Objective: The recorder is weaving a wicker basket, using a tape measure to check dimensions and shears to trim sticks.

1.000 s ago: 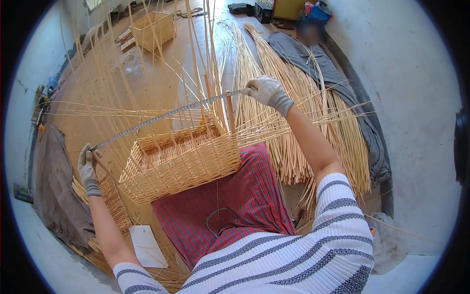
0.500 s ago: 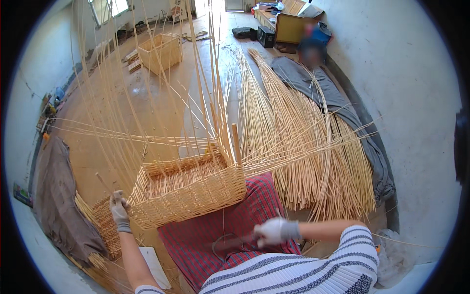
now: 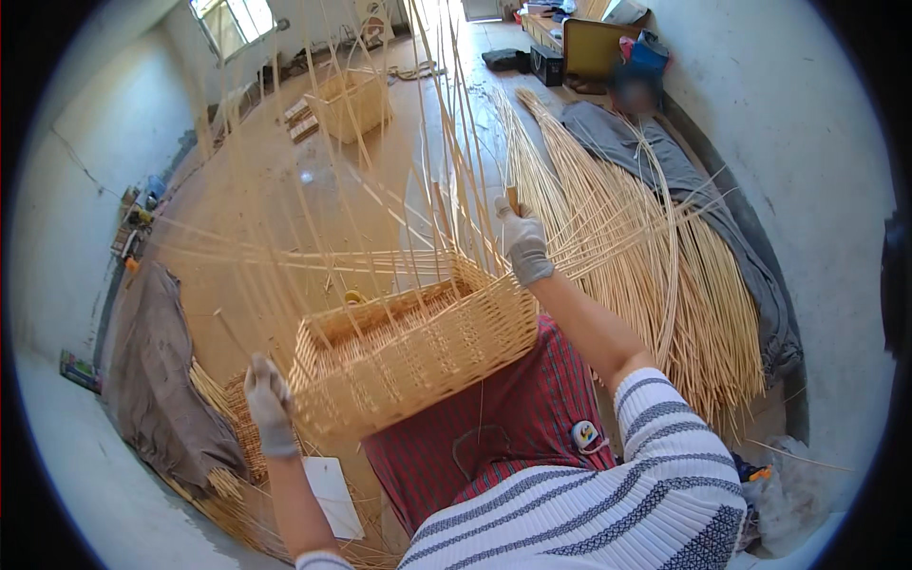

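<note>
A half-woven wicker basket rests tilted over my lap, its upright stakes fanning high above the rim. My left hand, in a pale work glove, is closed at the basket's near left corner, around the lower part of a thin wooden stick that slants up from there. At the near right corner my right hand, gloved too, is wrapped around the top of a wooden corner post. Red checked cloth covers my lap beneath the basket.
Long peeled willow rods lie in bundles to the right, partly under a grey cloth. Another cloth covers rods at left. A pale box-shaped basket stands farther back. Loose stakes stick out sideways from the basket.
My right hand has risen from over my lap to the corner post. The basket has shifted right in view and tilted more, with my left hand still at its left corner.
</note>
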### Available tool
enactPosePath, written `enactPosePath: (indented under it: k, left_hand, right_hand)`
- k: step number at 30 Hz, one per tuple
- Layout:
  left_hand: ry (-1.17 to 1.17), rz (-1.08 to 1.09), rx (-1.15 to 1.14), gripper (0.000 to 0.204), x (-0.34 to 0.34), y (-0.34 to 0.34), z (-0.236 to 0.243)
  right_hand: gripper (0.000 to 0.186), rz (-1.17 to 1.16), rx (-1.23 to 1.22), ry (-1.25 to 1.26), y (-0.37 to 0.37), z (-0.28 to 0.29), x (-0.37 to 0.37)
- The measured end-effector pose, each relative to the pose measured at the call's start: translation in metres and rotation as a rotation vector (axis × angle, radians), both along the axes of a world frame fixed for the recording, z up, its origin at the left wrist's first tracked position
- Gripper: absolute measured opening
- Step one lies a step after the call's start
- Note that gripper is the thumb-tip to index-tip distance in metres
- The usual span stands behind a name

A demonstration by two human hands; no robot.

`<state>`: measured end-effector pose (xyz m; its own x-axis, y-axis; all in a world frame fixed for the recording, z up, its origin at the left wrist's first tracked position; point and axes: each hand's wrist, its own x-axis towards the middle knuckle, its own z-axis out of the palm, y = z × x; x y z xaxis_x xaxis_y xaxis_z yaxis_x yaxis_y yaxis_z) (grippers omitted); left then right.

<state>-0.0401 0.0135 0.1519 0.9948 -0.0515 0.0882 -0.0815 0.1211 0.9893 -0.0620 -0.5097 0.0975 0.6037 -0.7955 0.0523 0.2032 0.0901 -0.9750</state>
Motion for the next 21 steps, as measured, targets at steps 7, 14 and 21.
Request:
enactPosePath:
  k: [7, 14, 21]
  left_hand:
    - [-0.063, -0.404, -0.268, 0.047, -0.207, -0.033, 0.067]
    - [0.042, -0.728, -0.249, 0.043, -0.319, -0.098, 0.05]
    - [0.056, -1.097, 0.126, 0.029, -0.318, -0.113, 0.055]
  right_hand:
    - [0.049, -0.082, -0.316, -0.022, -0.044, 0.076, -0.061]
    - [0.054, -0.555, -0.719, 0.409, -0.103, 0.062, -0.118]
    - [0.063, -0.717, -0.753, 0.525, -0.147, 0.019, -0.135]
